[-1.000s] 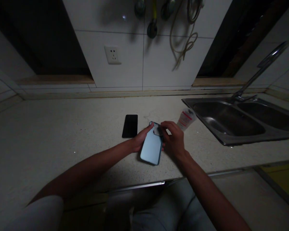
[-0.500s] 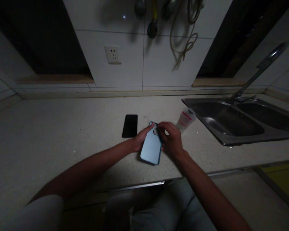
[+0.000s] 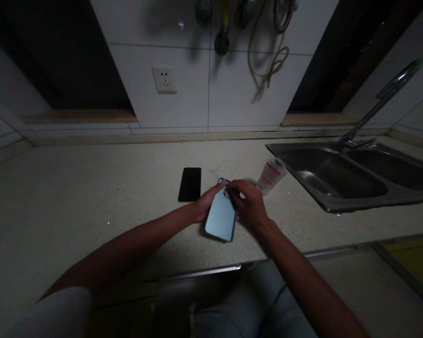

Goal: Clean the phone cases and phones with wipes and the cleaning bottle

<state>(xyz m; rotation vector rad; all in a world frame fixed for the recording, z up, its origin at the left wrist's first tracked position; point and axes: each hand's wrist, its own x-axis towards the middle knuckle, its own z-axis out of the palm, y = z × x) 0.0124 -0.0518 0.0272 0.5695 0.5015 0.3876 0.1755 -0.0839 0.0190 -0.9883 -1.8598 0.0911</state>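
Observation:
A light blue phone case [image 3: 220,217] lies tilted on the pale countertop [image 3: 91,188]. My left hand [image 3: 205,203] grips its left edge, with the thumb at the top corner. My right hand [image 3: 248,203] is closed at the case's top right corner, where the fingertips pinch a small pale wipe or cloth [image 3: 227,191] against the camera cut-out. A black phone [image 3: 190,184] lies flat just left of my hands. A small white bottle with a red label [image 3: 270,174] lies on its side to the right of them.
A steel double sink [image 3: 341,178] with a long tap [image 3: 380,103] takes up the right of the counter. A wall socket [image 3: 164,80], hanging utensils and a coiled cord [image 3: 271,61] are on the tiled wall behind. The counter's front edge runs just below my forearms.
My right hand has slid a little to the left over the case's top corner, covering more of the pale patch there. The case and my left hand have stayed in place.

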